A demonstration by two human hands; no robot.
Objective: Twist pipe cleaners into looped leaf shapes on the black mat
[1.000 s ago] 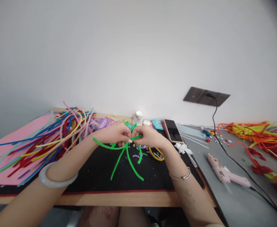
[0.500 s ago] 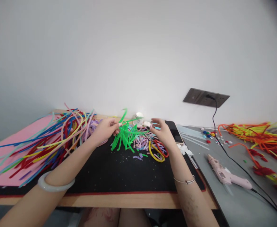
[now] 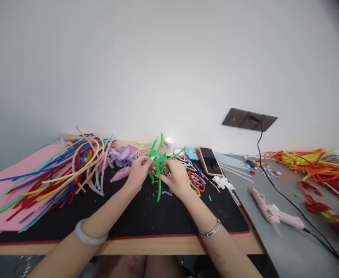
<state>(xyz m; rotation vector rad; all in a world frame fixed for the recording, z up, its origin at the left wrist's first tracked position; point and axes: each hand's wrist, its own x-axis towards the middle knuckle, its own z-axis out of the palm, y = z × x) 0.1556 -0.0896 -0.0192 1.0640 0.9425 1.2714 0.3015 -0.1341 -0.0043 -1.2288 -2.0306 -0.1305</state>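
Note:
Green pipe cleaners point(image 3: 159, 164) are gathered between my two hands above the black mat point(image 3: 146, 216), their ends sticking up and hanging down. My left hand point(image 3: 141, 170) pinches some of them at its fingertips. From the other side my right hand point(image 3: 175, 175) has its thumb and fingers closed on the same green bunch. Part of the bunch is hidden behind the right fingers. Below it and to the right lie short purple offcuts point(image 3: 167, 193), with a red and yellow loop point(image 3: 196, 181) beside my right hand.
A pile of many-coloured pipe cleaners point(image 3: 71, 166) covers the pink sheet point(image 3: 1, 185) at left. Behind my hands stands a white cup point(image 3: 168, 144). At right are a phone point(image 3: 211, 161), a corded pink glue gun point(image 3: 276, 212), small pompoms point(image 3: 254, 165) and orange and yellow pipe cleaners point(image 3: 302, 162).
My right hand has moved left and down and now grips the green pipe cleaners beside my left hand. The left hand has shifted slightly right and down. The phone is now fully uncovered.

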